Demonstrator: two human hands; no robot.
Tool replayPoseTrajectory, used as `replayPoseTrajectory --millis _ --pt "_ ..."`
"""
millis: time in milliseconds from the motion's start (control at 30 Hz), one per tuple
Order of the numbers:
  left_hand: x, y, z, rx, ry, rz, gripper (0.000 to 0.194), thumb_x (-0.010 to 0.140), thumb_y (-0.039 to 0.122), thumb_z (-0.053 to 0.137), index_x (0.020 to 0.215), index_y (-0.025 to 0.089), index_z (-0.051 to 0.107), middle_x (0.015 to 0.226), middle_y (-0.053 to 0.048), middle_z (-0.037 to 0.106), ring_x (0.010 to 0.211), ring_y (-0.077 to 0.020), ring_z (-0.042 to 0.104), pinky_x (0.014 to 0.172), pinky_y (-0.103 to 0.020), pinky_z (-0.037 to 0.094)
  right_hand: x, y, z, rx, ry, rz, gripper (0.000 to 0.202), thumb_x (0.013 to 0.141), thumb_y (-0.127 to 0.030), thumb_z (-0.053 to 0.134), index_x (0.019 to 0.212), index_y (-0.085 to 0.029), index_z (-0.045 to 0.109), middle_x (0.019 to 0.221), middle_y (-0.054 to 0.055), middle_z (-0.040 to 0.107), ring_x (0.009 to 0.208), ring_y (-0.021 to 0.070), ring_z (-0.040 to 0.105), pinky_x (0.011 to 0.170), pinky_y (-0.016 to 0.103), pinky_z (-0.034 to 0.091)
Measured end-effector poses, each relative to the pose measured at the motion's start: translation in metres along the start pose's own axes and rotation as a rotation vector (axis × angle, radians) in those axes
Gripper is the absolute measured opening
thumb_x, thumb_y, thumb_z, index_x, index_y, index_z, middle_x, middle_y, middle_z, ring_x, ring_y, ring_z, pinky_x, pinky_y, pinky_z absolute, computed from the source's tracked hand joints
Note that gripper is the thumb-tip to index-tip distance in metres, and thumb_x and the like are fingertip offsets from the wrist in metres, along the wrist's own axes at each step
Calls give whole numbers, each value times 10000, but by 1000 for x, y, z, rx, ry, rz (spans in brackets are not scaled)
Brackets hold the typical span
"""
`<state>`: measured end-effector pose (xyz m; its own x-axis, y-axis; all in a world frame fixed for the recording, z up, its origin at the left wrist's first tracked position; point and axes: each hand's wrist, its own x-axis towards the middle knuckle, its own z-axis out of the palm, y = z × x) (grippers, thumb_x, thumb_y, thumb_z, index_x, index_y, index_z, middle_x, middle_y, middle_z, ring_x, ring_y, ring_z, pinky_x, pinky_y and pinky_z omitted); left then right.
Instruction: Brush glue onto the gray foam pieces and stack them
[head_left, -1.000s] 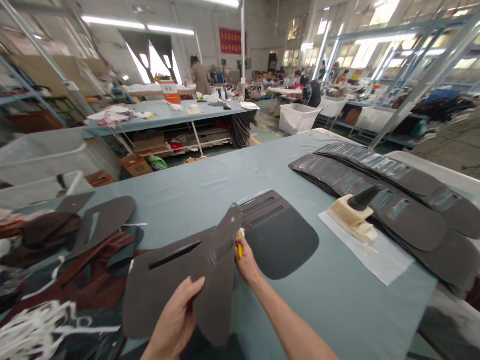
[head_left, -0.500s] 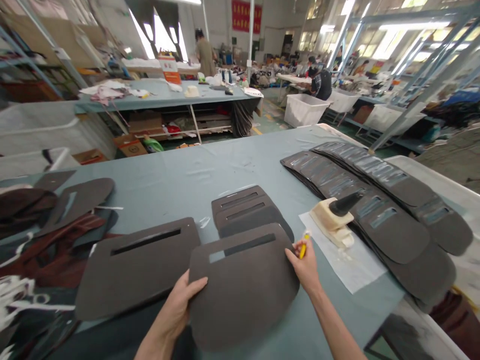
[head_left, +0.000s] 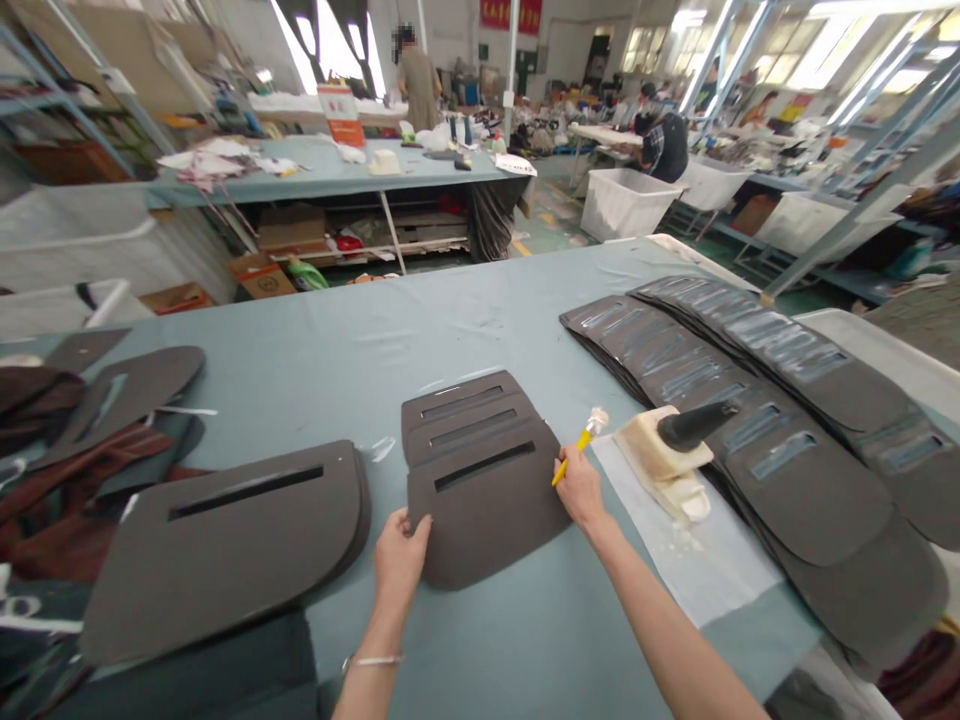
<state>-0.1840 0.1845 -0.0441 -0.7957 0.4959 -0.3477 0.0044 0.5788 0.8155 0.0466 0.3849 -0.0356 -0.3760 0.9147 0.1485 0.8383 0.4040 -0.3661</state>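
A dark grey slotted panel (head_left: 491, 520) lies overlapping the other slotted panels (head_left: 457, 402) in the middle of the table. My left hand (head_left: 403, 545) pinches its left edge between thumb and fingers. At the panel's right edge, my right hand (head_left: 579, 485) is closed around a yellow-handled brush (head_left: 585, 440), whose whitish bristles point up and away. Right of that hand, a cream block-shaped container with a black cone (head_left: 694, 425) stands on a white sheet (head_left: 675, 540). Another stack of slotted panels (head_left: 240, 550) lies to the left.
Two long rows of overlapping panels (head_left: 810, 480) with shiny patches around their slots cover the table's right side. Dark and reddish-brown fabric pieces (head_left: 112, 490) are heaped at the left edge. A second table (head_left: 315, 180) and a white bin (head_left: 626, 203) stand beyond; people work farther back.
The held panel has moved away from me and down onto the middle panels. Both hands moved with it, and the brush now points its bristles away from me.
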Motion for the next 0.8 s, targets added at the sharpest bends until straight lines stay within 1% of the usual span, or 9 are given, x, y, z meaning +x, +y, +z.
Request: replayPoseTrajectory --millis 100,200,267,400,567,700,800 --pt "3 4 6 196 98 -5 464 688 423 614 1063 158 551 934 -116 688 909 -259 642 831 -370 450 13 4 12 3 -48 12 78 861 -149 466 938 -165 466 790 6 524 652 107 475 583 216 264" --pt "5 5 9 365 128 24 431 736 427 574 1084 176 527 890 -89 691 865 -241 651 791 -344 450 20 8 21 -7 -104 40 112 850 -135 491 954 -167 465 806 5 533 660 103 476 584 214 253" --pt "7 4 11 378 119 33 406 755 409 558 1089 182 514 881 -76 693 851 -231 653 774 -329 446 23 10 23 -17 -135 48 123 856 -133 494 968 -172 464 819 7 541 668 104 482 583 214 246" --pt "10 1 10 382 116 2 384 758 396 567 1077 190 509 879 -69 694 857 -225 651 762 -317 438 25 9 22 -40 -177 47 101 889 -153 468 985 -178 457 848 16 560 670 107 496 572 219 234" --pt "12 5 9 400 133 -23 378 736 397 600 1043 190 527 871 -65 692 835 -224 651 745 -310 431 28 6 23 -100 -183 63 90 906 -196 470 993 -177 460 839 26 568 645 113 504 555 234 221" --pt "15 7 9 404 145 -50 374 722 390 621 1028 193 536 821 -51 696 809 -219 658 727 -305 430 31 6 26 -129 -195 60 99 899 -203 491 993 -177 468 831 28 568 664 121 522 557 238 227" --pt "17 7 8 403 142 -72 378 713 390 636 1022 196 536 842 -59 704 830 -223 661 732 -308 431 32 5 26 -144 -203 46 93 906 -201 468 997 -183 466 846 32 573 662 127 529 553 242 225"
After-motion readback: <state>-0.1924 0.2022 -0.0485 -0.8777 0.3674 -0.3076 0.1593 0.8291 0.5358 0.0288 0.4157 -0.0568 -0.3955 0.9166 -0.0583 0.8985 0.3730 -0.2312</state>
